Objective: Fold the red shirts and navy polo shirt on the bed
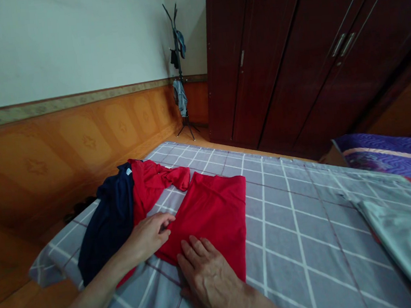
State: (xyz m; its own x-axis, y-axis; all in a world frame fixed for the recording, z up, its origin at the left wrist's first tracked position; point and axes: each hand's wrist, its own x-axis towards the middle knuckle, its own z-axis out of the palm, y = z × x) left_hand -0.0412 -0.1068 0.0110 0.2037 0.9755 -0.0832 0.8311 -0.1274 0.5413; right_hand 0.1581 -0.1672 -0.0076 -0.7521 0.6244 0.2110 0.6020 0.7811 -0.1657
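Note:
A red cloth [214, 211], folded into a flat, roughly rectangular shape, lies on the grey checked bed sheet [281, 224]. My right hand [205, 270] rests palm down on its near edge, fingers extended. At the cloth's left edge is my left hand [155, 234], its fingers curled with a gap between thumb and fingers; whether it pinches any fabric cannot be made out. Left of the folded cloth, a crumpled red garment [150, 181] lies against a dark blue garment [108, 224], partly behind my left forearm.
A pale green cloth [410, 241] lies at the right of the bed, with purple bedding [391, 155] beyond it. Past the far edge stand a dark red wardrobe [272, 60] and a black coat rack [178, 64]. The orange-panelled wall [81, 142] runs along the left.

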